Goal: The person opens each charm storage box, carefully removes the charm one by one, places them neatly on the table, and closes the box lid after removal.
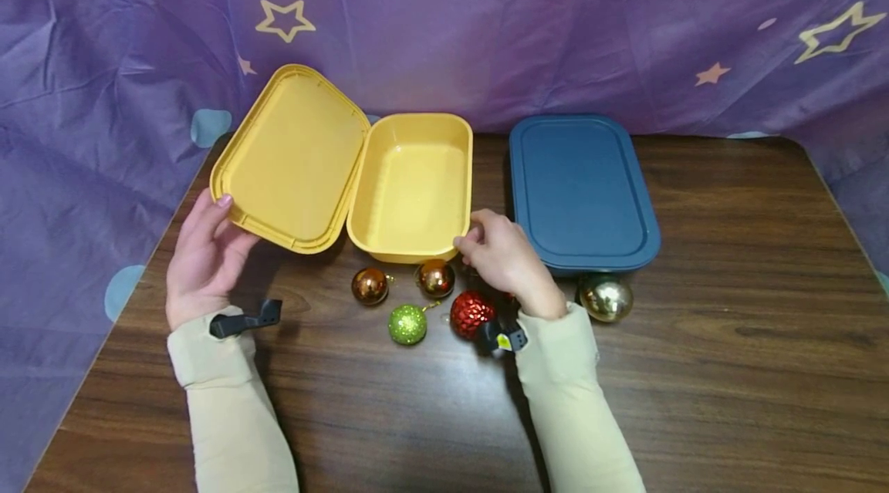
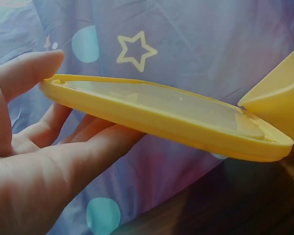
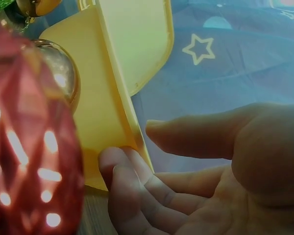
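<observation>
My left hand grips a yellow lid by its near left corner, thumb on the upper face and fingers beneath. The lid is tilted, its right edge against the rim of a yellow plastic container. At the container's near right corner is my right hand. In the right wrist view its curled fingers lie against the outer wall, with the thumb at the rim. The container's inside shows no contents. Just below it lie two copper-brown ball ornaments, a green glitter ball and a red faceted ball.
A blue lidded box stands to the right of the yellow container. A pale gold ball ornament lies at its near edge. Behind the brown wooden table hangs a purple cloth with stars.
</observation>
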The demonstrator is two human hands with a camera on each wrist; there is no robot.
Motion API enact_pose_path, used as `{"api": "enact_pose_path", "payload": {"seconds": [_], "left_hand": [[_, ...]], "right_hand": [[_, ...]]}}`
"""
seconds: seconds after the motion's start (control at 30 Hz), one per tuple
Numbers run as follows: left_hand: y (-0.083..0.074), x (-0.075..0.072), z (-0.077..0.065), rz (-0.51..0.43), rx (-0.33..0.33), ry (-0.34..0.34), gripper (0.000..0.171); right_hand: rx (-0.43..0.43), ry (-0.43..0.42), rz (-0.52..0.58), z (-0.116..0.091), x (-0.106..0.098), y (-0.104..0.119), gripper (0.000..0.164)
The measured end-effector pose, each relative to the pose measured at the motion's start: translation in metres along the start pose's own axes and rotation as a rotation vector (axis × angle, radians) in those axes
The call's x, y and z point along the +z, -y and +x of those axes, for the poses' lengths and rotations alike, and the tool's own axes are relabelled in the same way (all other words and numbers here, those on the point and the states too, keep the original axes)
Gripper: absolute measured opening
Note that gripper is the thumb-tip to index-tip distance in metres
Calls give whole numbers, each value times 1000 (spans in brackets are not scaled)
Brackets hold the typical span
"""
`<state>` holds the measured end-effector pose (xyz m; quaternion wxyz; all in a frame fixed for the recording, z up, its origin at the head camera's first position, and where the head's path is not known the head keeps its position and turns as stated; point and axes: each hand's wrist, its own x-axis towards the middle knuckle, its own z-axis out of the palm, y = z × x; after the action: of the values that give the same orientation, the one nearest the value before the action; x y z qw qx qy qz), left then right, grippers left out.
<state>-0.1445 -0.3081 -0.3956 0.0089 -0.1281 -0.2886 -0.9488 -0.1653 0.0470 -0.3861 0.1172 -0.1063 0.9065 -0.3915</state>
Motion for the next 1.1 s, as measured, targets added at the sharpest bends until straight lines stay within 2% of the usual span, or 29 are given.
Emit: {"api": "enact_pose_path", "payload": {"seconds": [0.23, 0.37, 0.47, 0.63, 0.9, 1.1], "left_hand": [[3, 8, 0, 90, 20, -34, 25], [5, 14, 0, 178, 35, -36, 21], [7, 18, 1, 246, 41, -42, 22], [10, 26, 3, 293, 50, -53, 22], [19, 46, 7, 430, 59, -120, 23], [25, 61, 7, 539, 71, -132, 26]], "right_hand": [[11, -14, 10, 0, 5, 3, 39], [26, -27, 7, -1, 7, 4, 39], [29, -37, 3, -1, 8, 4, 37], [17, -60, -11, 0, 10, 4, 32], [22, -71, -9, 1, 10, 4, 34], [23, -70, -5, 1, 9, 4, 37]]}}
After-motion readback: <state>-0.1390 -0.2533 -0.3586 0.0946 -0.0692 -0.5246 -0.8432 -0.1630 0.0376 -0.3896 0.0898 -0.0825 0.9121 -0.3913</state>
